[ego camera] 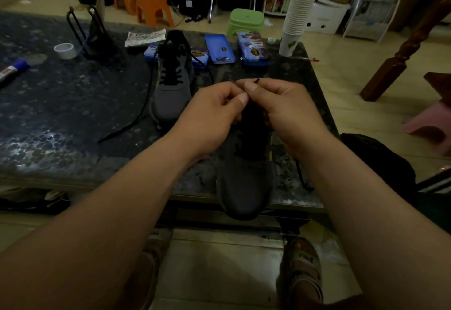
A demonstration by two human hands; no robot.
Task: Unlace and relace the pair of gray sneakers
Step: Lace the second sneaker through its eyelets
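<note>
The person's two hands are meeting above the collar of the near sneaker [246, 183], a dark gray shoe that is lying on the front edge of the tabletop [73, 114] with its toe hanging over the rim toward the camera. The right hand [280, 105] is pinching the black lace [256, 81] between thumb and forefinger, and the lace's tip is poking up and out just above the thumb. The left hand [214, 107] is curling in beside it, its thumb pressing against its forefinger and touching the right thumb; it appears to be pinching the same lace just below, though the dim light is hiding the exact contact. Another stretch of lace is trailing off the shoe's right side, by the right forearm. The far sneaker [174, 90], a lighter gray, is sitting farther back and to the left, toe toward the person, with lace crossing its lower eyelets and a loose lace [136, 119] running from it across the tabletop to the left. Behind it, blue tins [219, 48] are lying in a row, a stack of paper cups [296, 22] is standing near the right corner, and a roll of tape [65, 50] is resting at the left. A sandaled foot [302, 273] is showing on the floor below.
</note>
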